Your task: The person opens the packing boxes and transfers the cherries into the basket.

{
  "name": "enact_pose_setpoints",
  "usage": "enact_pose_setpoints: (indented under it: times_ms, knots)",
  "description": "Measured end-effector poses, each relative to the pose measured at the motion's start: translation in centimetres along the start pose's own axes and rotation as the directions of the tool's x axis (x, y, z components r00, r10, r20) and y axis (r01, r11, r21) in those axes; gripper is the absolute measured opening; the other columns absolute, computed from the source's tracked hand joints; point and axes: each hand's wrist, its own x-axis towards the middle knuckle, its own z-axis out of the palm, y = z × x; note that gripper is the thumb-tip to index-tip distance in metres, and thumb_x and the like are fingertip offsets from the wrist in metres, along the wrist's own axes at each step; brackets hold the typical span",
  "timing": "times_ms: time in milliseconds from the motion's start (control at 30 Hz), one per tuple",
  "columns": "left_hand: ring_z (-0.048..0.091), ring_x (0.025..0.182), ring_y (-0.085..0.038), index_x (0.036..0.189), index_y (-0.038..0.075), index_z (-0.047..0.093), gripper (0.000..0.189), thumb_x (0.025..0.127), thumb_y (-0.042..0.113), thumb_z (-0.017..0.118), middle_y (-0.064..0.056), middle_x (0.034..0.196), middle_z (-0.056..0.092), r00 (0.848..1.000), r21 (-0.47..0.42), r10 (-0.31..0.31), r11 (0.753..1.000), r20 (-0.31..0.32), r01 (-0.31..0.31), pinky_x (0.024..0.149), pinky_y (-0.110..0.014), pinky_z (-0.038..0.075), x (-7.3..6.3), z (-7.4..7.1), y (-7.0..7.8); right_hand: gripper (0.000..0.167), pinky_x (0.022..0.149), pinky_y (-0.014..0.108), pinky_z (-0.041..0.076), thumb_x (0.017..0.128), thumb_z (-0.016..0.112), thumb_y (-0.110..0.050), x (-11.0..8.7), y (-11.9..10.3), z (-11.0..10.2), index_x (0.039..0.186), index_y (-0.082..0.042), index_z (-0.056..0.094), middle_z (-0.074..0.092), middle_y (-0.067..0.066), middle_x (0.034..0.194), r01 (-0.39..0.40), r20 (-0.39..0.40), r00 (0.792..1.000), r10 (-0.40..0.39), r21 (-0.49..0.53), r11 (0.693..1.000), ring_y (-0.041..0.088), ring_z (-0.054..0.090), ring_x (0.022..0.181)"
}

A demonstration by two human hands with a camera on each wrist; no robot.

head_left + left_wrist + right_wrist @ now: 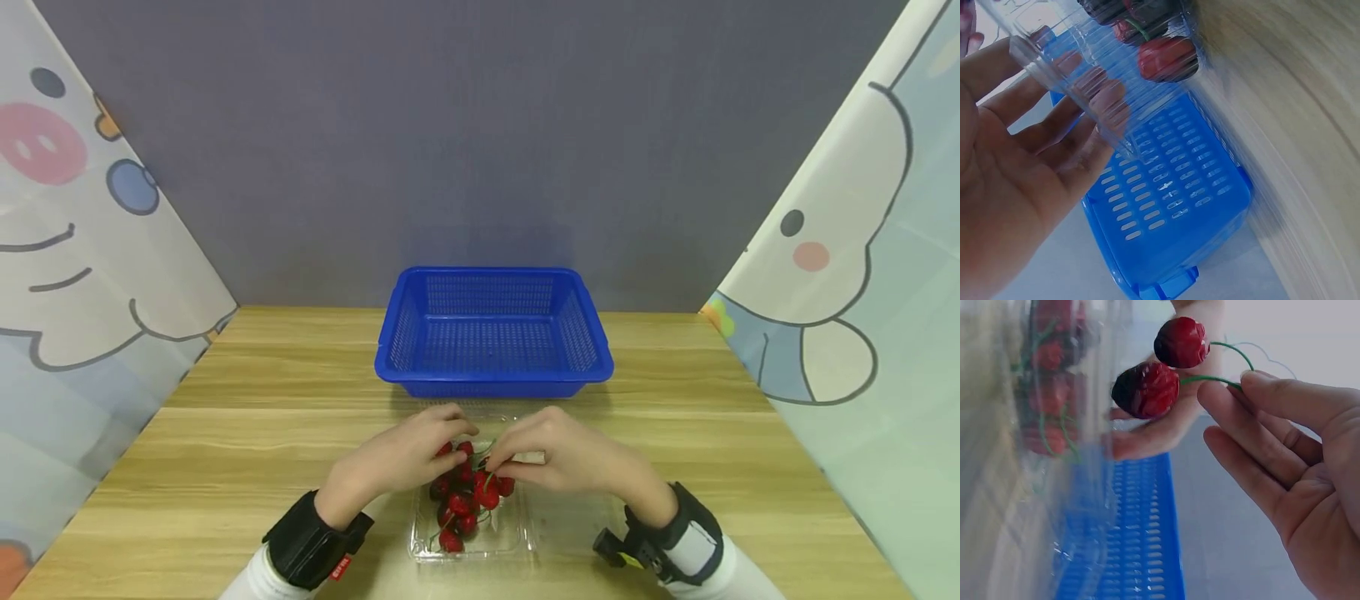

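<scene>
Right fingers point(1247, 428) pinch two cherries point(1146, 390) by their stems point(1204, 377), long axes pointing downward; left fingers point(450, 427) relaxed.

Wd tbl point(285, 400): blue bskt point(495, 377), clr box point(506, 535).

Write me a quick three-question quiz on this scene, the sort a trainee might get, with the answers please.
1. How many cherries does the right grip hold by the stems: (a) one, (b) two, (c) five?
2. True or false: in the head view, the blue basket stands beyond the clear container.
3. Fill the gap: the stems being pinched are ____ in colour.

Key: 1. b; 2. True; 3. green.
</scene>
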Motion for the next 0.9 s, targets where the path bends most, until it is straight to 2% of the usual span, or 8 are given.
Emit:
enact_pose_setpoints:
  times_ms: [167, 233, 433, 633, 767, 900]
  knots:
    - [0.063, 0.107, -0.017, 0.126, 0.001, 0.068, 0.03, 0.098, 0.011, 0.07, -0.005, 0.118, 0.063, 1.0, 0.016, 0.015, 1.0, 0.001, -0.015, 0.091, -0.033, 0.055, 0.2, 0.3, -0.1, 0.022, 0.081, 0.019, 0.056, 0.085, 0.077, 0.009, -0.2, 0.2, -1.0, 0.1, -0.006, 0.076, 0.075, 0.002, 0.098, -0.015, -0.107, 0.994, 0.011, -0.037, 0.999, 0.009, 0.071, 0.09]
    - [0.063, 0.106, -0.016, 0.126, 0.001, 0.068, 0.03, 0.098, 0.011, 0.07, -0.005, 0.118, 0.063, 1.0, 0.019, 0.016, 1.0, 0.007, -0.016, 0.091, -0.032, 0.055, 0.3, 0.4, -0.1, 0.022, 0.08, 0.02, 0.056, 0.084, 0.078, 0.009, -0.2, 0.3, -1.4, 0.099, -0.007, 0.076, 0.075, 0.001, 0.097, -0.046, -0.152, 0.988, 0.038, -0.055, 0.997, 0.01, 0.071, 0.088]
    - [0.064, 0.108, -0.016, 0.126, 0.002, 0.069, 0.03, 0.098, 0.012, 0.071, -0.004, 0.12, 0.064, 0.999, 0.027, 0.01, 1.0, 0.048, -0.012, 0.092, -0.03, 0.054, 0.4, 0.4, 0.1, 0.024, 0.068, 0.018, 0.054, 0.083, 0.078, 0.01, -0.3, 0.4, -2.5, 0.099, -0.008, 0.077, 0.075, 0.001, 0.094, -0.138, -0.264, 0.959, 0.106, -0.108, 0.984, 0.01, 0.069, 0.082]
    - [0.064, 0.107, -0.016, 0.126, 0.001, 0.069, 0.031, 0.096, 0.011, 0.072, -0.006, 0.118, 0.065, 0.997, 0.039, 0.04, 0.998, 0.072, -0.043, 0.092, -0.029, 0.054, 0.6, 0.5, 0.2, 0.023, 0.071, 0.022, 0.057, 0.082, 0.078, 0.01, -0.3, 1.0, -3.5, 0.098, -0.006, 0.077, 0.075, 0.002, 0.093, -0.205, -0.354, 0.925, 0.135, -0.17, 0.964, 0.012, 0.07, 0.081]
    - [0.063, 0.109, -0.016, 0.125, 0.002, 0.069, 0.03, 0.097, 0.012, 0.071, -0.004, 0.118, 0.066, 0.995, 0.048, 0.036, 0.998, 0.089, -0.041, 0.094, -0.031, 0.053, 0.5, 0.5, 0.4, 0.021, 0.071, 0.026, 0.059, 0.082, 0.079, 0.01, -0.3, 1.2, -4.7, 0.097, -0.005, 0.077, 0.075, 0.004, 0.092, -0.269, -0.414, 0.895, 0.167, -0.202, 0.942, 0.014, 0.071, 0.081]
    - [0.064, 0.11, -0.017, 0.125, 0.004, 0.069, 0.029, 0.098, 0.015, 0.07, -0.004, 0.119, 0.066, 0.995, 0.054, 0.02, 0.998, 0.099, -0.025, 0.095, -0.033, 0.054, 0.5, 0.5, 0.5, 0.02, 0.071, 0.029, 0.06, 0.082, 0.08, 0.009, -0.2, 1.4, -6.1, 0.097, -0.005, 0.078, 0.076, 0.003, 0.093, -0.375, -0.492, 0.838, 0.235, -0.208, 0.903, 0.013, 0.071, 0.082]
